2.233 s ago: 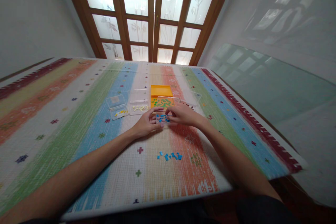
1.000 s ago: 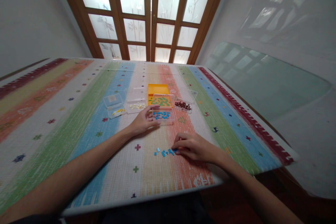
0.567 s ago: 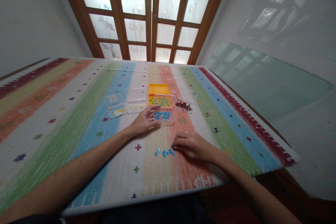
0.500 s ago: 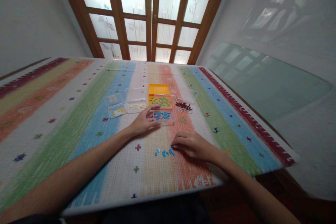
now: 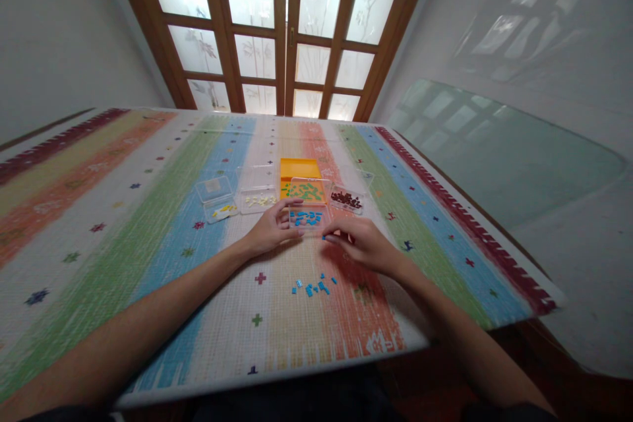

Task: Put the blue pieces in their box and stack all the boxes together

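Note:
My left hand [image 5: 273, 227] grips the left side of a clear plastic box [image 5: 324, 225], thumb in front and fingers behind. Several blue building bricks [image 5: 306, 217] lie inside it. Just off the box's front right corner, my right hand [image 5: 360, 242] pinches a small blue brick [image 5: 324, 237] between thumb and fingertips. Nearer to me, a loose group of blue bricks [image 5: 310, 289] is scattered on the striped tablecloth [image 5: 217, 316].
Behind stand an orange box [image 5: 299, 167] with green pieces, a clear box of dark red pieces [image 5: 346, 198], one of cream pieces [image 5: 260, 200], and one of yellow pieces [image 5: 225, 212]. The table's front edge [image 5: 277, 372] runs close to me.
My right hand has moved up and away from the loose bricks to the box's corner, carrying a blue brick. My left hand and the box have stayed put.

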Demonstrator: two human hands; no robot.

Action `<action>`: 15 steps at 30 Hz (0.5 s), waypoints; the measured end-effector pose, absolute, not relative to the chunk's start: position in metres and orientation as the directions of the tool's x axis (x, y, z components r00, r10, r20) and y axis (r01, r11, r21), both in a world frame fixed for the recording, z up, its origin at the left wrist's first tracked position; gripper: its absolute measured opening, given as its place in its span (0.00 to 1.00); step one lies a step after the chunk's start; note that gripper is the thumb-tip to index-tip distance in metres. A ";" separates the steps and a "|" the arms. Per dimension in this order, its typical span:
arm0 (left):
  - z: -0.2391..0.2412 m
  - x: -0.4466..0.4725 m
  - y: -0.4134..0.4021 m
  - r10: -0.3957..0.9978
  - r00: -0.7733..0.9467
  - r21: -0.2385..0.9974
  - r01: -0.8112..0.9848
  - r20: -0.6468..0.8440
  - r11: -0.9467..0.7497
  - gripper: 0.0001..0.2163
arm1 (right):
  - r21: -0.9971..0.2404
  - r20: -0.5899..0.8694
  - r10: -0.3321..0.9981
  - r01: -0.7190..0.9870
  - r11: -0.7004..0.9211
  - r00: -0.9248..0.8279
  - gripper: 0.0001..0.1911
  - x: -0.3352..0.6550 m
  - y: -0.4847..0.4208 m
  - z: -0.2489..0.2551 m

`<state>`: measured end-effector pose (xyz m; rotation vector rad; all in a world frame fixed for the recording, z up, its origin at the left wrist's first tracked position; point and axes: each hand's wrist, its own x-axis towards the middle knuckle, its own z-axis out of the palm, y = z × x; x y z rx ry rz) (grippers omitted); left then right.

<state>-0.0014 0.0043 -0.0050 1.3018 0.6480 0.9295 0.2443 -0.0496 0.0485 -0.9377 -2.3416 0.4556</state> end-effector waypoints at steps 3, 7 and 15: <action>-0.006 -0.001 0.005 0.858 0.506 0.976 -0.217 0.090 0.026 0.32 | -0.474 0.383 0.743 0.573 0.668 -0.548 0.06 0.244 -0.030 0.057; -0.006 -0.001 0.004 0.858 0.505 0.971 -0.236 0.092 0.035 0.32 | -0.400 0.295 0.771 0.659 0.636 -0.565 0.04 0.239 -0.011 0.060; -0.004 -0.001 0.004 0.865 0.496 0.972 -0.229 0.076 0.046 0.32 | -0.321 0.120 0.795 0.735 0.598 -0.595 0.07 0.236 -0.001 0.054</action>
